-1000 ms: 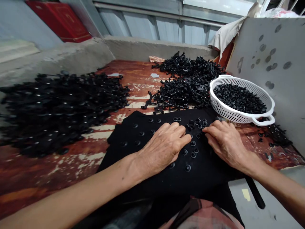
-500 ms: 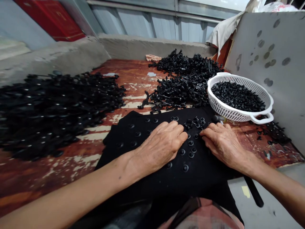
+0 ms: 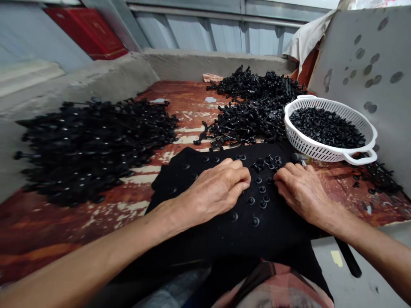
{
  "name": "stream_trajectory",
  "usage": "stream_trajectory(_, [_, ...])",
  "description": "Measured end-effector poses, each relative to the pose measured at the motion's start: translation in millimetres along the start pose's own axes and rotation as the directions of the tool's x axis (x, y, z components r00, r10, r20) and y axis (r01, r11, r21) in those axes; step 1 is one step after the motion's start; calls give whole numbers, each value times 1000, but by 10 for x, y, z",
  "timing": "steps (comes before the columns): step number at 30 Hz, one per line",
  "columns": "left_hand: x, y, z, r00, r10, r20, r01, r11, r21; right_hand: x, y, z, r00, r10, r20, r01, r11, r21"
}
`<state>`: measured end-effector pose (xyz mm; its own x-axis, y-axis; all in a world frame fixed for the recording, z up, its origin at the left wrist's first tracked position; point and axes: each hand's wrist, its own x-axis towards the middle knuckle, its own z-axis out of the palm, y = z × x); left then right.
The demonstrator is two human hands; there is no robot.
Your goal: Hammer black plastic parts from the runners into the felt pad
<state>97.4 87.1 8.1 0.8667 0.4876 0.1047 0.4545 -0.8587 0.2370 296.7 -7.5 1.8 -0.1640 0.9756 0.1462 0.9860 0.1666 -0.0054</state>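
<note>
Flanking discs [image 3: 262,189], left hand [image 3: 218,188], right hand [image 3: 302,188], red box [image 3: 86,32] (markings blurred)

Scuffed red-brown tabletop [image 3: 189,92] under black cloth [image 3: 208,244], heaps of black parts [image 3: 99,145], white basket [image 3: 308,144]

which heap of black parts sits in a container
The heap in the white basket, beyond the right hand; the left heap, the back-centre heap and the small far-right heap all lie loose on the tabletop.
</note>
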Motion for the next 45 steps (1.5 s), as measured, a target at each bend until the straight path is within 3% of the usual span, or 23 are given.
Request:
stream_trajectory(3, [-47,52,-20,995,-69,76,67,997,23,-12,-29,12,1000,-21,-16,21,1000,2])
stream_trajectory(10, [-44,15,-38,979,-202,-11,202,973,115,-60,-44,-7,996,-68,-56,70,997,35])
stream_trajectory(15, [134,-78,-77,987,-138,-78,149,977,152,186,-23,2,996,-51,-80,54,998,31])
stream_trajectory(21, [399,-201,-86,992,-114,59,102,979,178,531,-52,62,999,-52,-14,52,999,-14])
stream_trajectory(26, [572,-191,-99,983,-126,137,112,988,104,567,77,58,1000,1,-3,-2,999,-44])
stream_trajectory(30, [625,-86,-121,968,-179,176,155,978,141,544,118,48,1000,-18,-5,18,999,-48])
stream_trajectory(34, [576,-58,-162,952,-258,162,218,949,230,473,90,29,997,-71,6,71,997,-27])
stream_trajectory(37, [549,-76,-159,958,-257,128,231,955,188,462,106,9,998,-57,-14,57,998,1])
stream_trajectory(41, [608,-54,-92,976,-204,76,189,967,168,583,155,11,999,-9,-39,9,1000,7])
stream_trajectory(45, [691,-39,-62,966,-244,86,222,952,210,715,178,34,1000,-22,6,22,1000,8])
